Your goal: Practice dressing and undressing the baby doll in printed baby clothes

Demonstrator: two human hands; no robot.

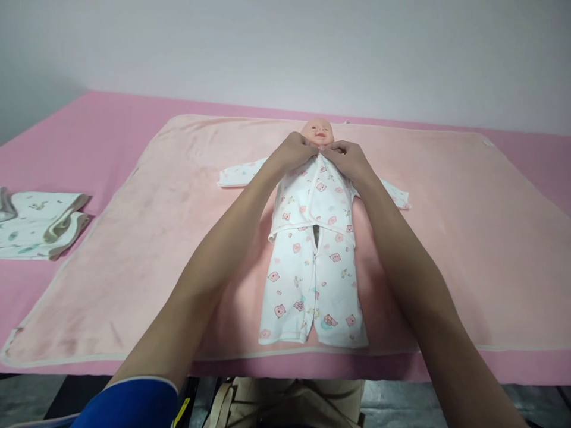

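A baby doll (317,131) lies on its back on a pale pink blanket (446,238), head toward the wall. It wears a white top (312,199) and white trousers (312,285), both printed with little pink bears. Both my hands meet at the doll's neck. My left hand (294,148) has its fingers closed on the left side of the top's collar. Pinching the right side of the collar is my right hand (348,157), fingers curled. The sleeves spread flat to either side.
The blanket lies on a brighter pink table cover (89,125). A folded white printed cloth (38,223) sits at the left edge. A plain white wall stands behind. Below the table's near edge, tan fabric (289,404) shows.
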